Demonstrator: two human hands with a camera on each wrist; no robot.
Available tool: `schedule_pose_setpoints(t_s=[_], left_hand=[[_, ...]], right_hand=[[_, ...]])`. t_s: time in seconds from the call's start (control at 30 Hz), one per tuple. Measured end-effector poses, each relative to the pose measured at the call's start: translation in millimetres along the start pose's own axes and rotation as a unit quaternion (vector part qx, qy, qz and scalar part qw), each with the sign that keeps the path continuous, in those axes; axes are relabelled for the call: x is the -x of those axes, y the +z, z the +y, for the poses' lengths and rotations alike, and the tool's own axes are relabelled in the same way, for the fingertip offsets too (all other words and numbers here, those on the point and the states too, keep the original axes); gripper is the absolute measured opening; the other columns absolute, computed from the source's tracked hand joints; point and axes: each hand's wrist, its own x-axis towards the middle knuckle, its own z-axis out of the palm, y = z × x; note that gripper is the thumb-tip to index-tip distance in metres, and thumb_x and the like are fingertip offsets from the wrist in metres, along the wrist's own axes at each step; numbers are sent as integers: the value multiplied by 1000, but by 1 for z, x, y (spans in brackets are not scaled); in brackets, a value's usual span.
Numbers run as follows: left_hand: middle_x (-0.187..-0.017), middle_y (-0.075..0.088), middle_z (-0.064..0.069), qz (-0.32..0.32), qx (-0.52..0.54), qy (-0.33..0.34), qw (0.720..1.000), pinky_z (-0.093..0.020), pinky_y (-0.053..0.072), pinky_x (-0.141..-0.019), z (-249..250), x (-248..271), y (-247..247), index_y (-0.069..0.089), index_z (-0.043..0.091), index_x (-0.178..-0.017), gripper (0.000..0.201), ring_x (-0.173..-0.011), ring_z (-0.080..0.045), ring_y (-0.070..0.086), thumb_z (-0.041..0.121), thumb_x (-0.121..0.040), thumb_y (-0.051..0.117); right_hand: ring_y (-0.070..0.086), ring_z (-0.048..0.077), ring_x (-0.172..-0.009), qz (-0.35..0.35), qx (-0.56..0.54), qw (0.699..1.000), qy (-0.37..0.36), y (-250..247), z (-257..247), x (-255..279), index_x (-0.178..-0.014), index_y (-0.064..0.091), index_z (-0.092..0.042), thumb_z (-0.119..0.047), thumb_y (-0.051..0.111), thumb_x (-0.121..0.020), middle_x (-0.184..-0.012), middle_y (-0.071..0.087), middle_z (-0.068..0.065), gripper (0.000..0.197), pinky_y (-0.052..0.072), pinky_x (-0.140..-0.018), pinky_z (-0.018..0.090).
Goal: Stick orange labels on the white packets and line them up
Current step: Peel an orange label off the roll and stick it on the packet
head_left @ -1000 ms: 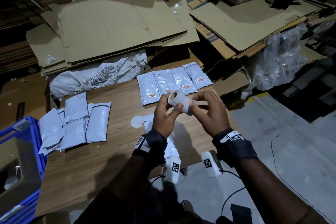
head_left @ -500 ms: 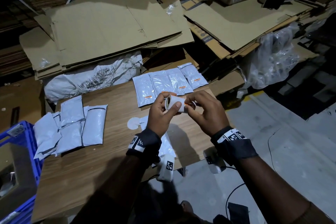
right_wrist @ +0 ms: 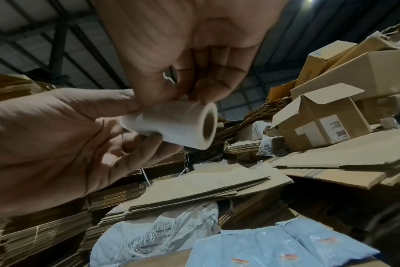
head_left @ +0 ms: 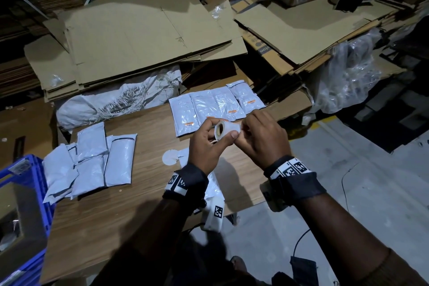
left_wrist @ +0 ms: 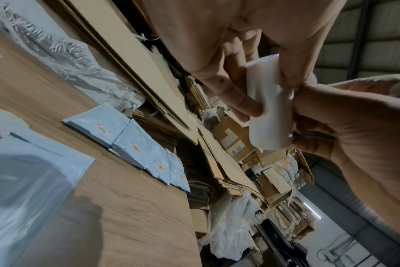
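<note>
Your left hand [head_left: 204,146] still gripping the label roll [head_left: 226,130], your right hand [head_left: 264,138] now pinching its edge, roll tipped flatter than before, labelled packets [head_left: 216,107] just beyond

both hands are raised together, wrists banded; the left hand [head_left: 205,146] grips a label roll [head_left: 226,129], the right hand [head_left: 264,139] pinches its edge.

wooden table [head_left: 148,204] carries four labelled packets [head_left: 216,109] in a row, unlabelled packets [head_left: 90,165] piled.
</note>
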Motion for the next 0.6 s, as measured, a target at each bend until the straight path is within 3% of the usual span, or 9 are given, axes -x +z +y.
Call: schedule_pose_setpoints(t_s=[0.13,0.23,0.37,0.47,0.53,0.6], left_hand=[[-100,71,-24,1,22,-9,1000,-66,53,-90,-5,3,1,65,18,-109,37,-96,-48,66,33,-81,84],[-103,74,-16,-5,17,-9,1000,-55,55,-93,-6,5,1,63,15,-113,33,-98,-38,69,21,-86,80],[-110,73,-10,-5,15,1,1000,-44,54,-89,-5,3,-1,62,13,-115,32,-101,-28,71,17,-88,77],[-110,70,-20,-4,17,2,1000,-53,53,-92,-8,1,-4,62,15,-117,35,-101,-36,69,23,-87,78],[-108,67,-29,-5,24,-3,1000,-58,51,-93,-9,1,-4,62,18,-117,35,-101,-43,67,25,-87,80],[-106,68,-29,-9,37,-14,999,-62,52,-96,-10,2,-2,62,17,-117,35,-101,-45,68,24,-87,80]], right_hand=[[50,26,-74,27,-65,997,14,5,7,3,-81,55,-9,-16,66,-84,-81,52,4,14,43,-59,44],[53,24,-73,36,-126,990,43,6,9,7,-81,58,-6,-7,68,-84,-84,54,5,10,49,-61,46],[59,14,-82,43,-213,974,61,-3,5,12,-88,65,-6,5,69,-86,-91,60,4,12,53,-64,24],[60,9,-87,42,-234,969,63,-5,5,15,-96,68,-7,3,71,-87,-96,62,2,13,50,-69,15],[61,13,-89,31,-223,973,50,-3,6,17,-100,69,-8,-4,75,-88,-98,60,1,14,52,-70,20],[60,19,-89,30,-193,980,32,1,9,18,-100,70,-9,-10,76,-89,-97,58,1,13,53,-70,31]])
